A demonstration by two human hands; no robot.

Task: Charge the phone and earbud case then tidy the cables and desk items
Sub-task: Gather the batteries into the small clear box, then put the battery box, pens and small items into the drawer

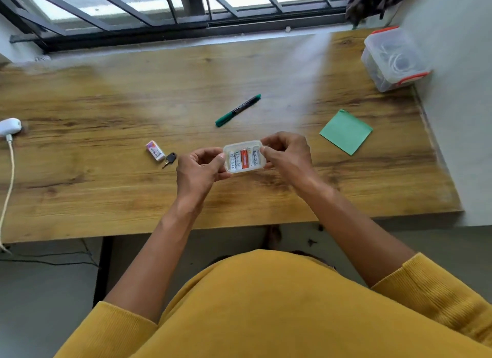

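Above the near middle of the counter (133, 197), held clear of the wood: one small clear plastic box (244, 157), lid side up, with a row of batteries (244, 159) lying side by side inside, one red among white ones; left hand (198, 168) grips the left end with curled fingers and thumb on the rim; right hand (286, 152) pinches the right end, thumb and fingertips at the edge, probably so that the lid can be pressed shut or prised up, which of the two cannot be told; box kept level, a sensible hold, since loose cells would roll out if it tipped. To the left, well apart from the hands: small white and purple eraser (155, 150) with a black key (169, 159) just beside it. Beyond the box: green marker (237, 110), capped, lying slantwise. To the right: green sticky notes (346, 132), flat on the wood. Far right corner, against the wall: clear lidded tub (394, 59) with orange clips, coiled cables seemingly inside. Far left edge: white earbud case (10, 125), with a white cable (9, 171) plugged in and trailing off the front edge, so charging appears under way; no phone in view. Nothing lies between the hands and the tub, so carrying the box there looks unobstructed; marker, notes, eraser and key remain untidied.
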